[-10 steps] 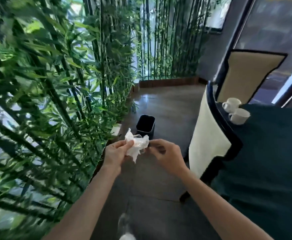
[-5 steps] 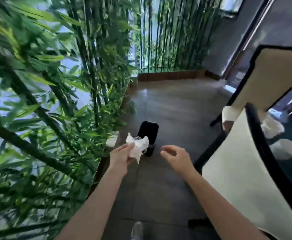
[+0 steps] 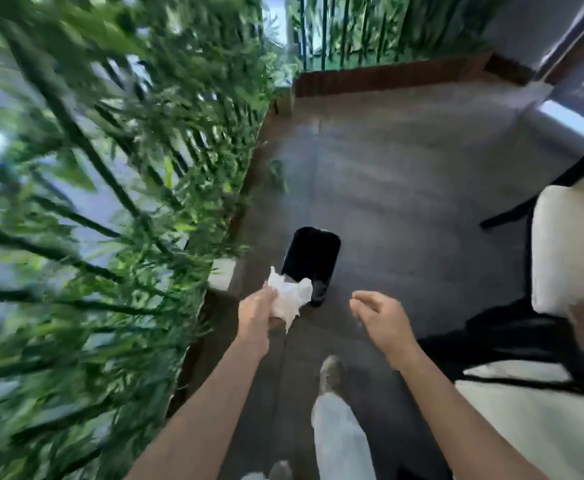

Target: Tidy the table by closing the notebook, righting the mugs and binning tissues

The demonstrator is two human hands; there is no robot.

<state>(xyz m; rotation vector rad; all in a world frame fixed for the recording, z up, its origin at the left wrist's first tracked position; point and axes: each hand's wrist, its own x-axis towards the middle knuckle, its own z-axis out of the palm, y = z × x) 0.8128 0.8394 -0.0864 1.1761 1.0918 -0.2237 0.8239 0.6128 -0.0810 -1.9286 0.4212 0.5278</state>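
My left hand grips a crumpled white tissue just in front of and slightly left of a small black bin that stands open on the floor. The tissue overlaps the bin's near rim in the view. To the right of the tissue, apart from it, my right hand hovers with loosely curled fingers and holds nothing. The table, the mugs and the notebook are out of view.
A dense bamboo hedge in a wooden planter lines the left side. Cream chairs with black frames stand at the right. The floor is dark tile. My leg and shoe show below.
I have stepped closer to the bin and the view has turned away from the table and mugs. My right hand let go of the tissue, which stays in my left hand.
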